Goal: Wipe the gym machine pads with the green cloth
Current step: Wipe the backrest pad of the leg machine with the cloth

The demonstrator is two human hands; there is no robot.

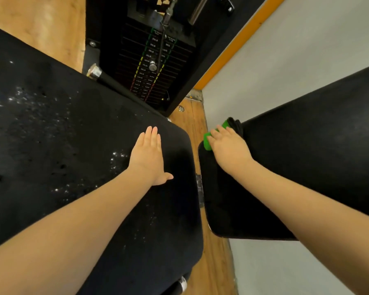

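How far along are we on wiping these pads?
Nothing reads as finished. In hand: the right hand presses the green cloth onto the end of the right pad. The left hand lies flat on the large left pad, holding nothing. Left: that pad carries white specks, so it looks unwiped, as does most of the right pad.

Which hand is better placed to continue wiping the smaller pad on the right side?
The right hand. It already presses the green cloth onto the right pad. The left hand lies flat and empty on the large left pad, across the gap.
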